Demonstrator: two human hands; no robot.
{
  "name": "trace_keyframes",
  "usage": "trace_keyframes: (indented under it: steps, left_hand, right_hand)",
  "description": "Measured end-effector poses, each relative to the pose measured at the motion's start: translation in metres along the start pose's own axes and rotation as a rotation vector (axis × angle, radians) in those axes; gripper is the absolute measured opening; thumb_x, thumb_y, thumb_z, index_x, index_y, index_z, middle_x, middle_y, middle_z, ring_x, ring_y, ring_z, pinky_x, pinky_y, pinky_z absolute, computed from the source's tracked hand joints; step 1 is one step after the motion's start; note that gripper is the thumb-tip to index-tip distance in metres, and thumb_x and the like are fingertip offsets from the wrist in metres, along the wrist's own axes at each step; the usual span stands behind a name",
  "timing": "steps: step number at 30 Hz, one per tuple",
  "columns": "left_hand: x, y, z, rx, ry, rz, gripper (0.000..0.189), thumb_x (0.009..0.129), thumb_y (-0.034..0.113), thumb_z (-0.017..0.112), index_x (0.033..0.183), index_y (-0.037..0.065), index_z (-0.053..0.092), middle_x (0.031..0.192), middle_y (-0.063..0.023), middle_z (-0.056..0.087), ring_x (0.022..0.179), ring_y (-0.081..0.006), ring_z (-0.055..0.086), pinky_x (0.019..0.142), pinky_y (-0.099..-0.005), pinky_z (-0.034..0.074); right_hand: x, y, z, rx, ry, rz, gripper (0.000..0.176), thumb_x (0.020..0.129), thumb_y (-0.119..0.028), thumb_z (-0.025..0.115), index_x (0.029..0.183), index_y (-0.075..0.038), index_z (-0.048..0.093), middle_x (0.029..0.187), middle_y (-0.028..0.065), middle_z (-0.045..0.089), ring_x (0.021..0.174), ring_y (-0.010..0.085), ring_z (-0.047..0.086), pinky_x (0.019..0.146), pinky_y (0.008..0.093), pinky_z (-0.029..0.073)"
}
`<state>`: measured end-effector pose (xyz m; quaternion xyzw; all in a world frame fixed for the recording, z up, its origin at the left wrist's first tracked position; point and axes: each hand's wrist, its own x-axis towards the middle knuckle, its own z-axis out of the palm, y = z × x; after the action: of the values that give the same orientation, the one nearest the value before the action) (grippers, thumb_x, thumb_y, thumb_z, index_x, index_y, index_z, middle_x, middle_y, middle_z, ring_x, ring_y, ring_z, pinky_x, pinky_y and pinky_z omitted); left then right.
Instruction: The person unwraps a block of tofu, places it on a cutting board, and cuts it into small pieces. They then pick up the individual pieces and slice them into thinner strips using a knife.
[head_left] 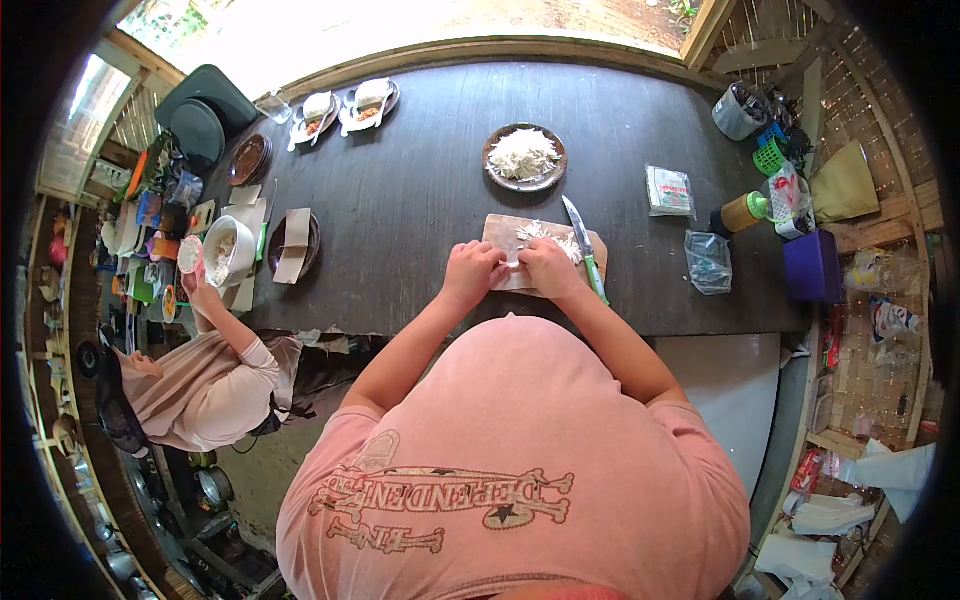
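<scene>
My left hand rests on the left part of a wooden cutting board, its fingers curled. Close beside it, my right hand is also closed, fingertips pointing toward the left ones. A small pale piece seems to lie between the fingertips, too small to name. White shreds are scattered on the board beyond my right hand. Along the board's right side lies a knife with a green handle, its blade pointing away from me. Farther back, a brown plate carries a heap of white shreds.
On the left, another person works by a white bowl. Two small dishes with food stand at the back left. To the right are a white packet, a clear plastic bag and a purple container.
</scene>
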<state>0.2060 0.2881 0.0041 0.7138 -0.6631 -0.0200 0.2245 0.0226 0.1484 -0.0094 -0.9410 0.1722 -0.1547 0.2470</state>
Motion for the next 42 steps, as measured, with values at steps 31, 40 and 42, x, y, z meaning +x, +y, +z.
trace_keyframes:
  steps: [31, 40, 42]
  left_hand:
    - [0.002, 0.002, 0.001, -0.068, -0.101, -0.031, 0.012, 0.09, 0.031, 0.085, 0.097, 0.021, 0.084, 0.1, 0.0006, 0.075, 0.103, -0.0239, 0.071, 0.092, -0.0452, 0.05]
    - [-0.011, 0.008, 0.001, -0.096, -0.059, -0.041, 0.014, 0.091, 0.024, 0.084, 0.103, 0.017, 0.083, 0.103, -0.0019, 0.076, 0.101, -0.0266, 0.072, 0.09, -0.0444, 0.054]
    - [-0.012, 0.006, 0.002, -0.124, -0.052, -0.033, 0.013, 0.09, 0.022, 0.084, 0.102, 0.016, 0.083, 0.102, -0.0021, 0.077, 0.101, -0.0269, 0.072, 0.09, -0.0443, 0.054]
  right_hand:
    - [0.004, 0.008, 0.0, 0.076, -0.072, 0.026, 0.009, 0.09, -0.009, 0.072, 0.089, -0.002, 0.078, 0.097, 0.0169, 0.072, 0.105, 0.0397, 0.07, 0.094, 0.0502, 0.058]
    - [-0.013, -0.01, -0.006, 0.049, -0.01, 0.028, 0.011, 0.092, -0.007, 0.067, 0.096, -0.003, 0.076, 0.103, 0.017, 0.072, 0.106, 0.0408, 0.069, 0.096, 0.0504, 0.057]
    - [-0.016, -0.009, -0.006, 0.052, -0.003, 0.036, 0.012, 0.092, -0.007, 0.066, 0.097, -0.003, 0.075, 0.103, 0.0168, 0.071, 0.106, 0.0405, 0.069, 0.097, 0.0501, 0.057]
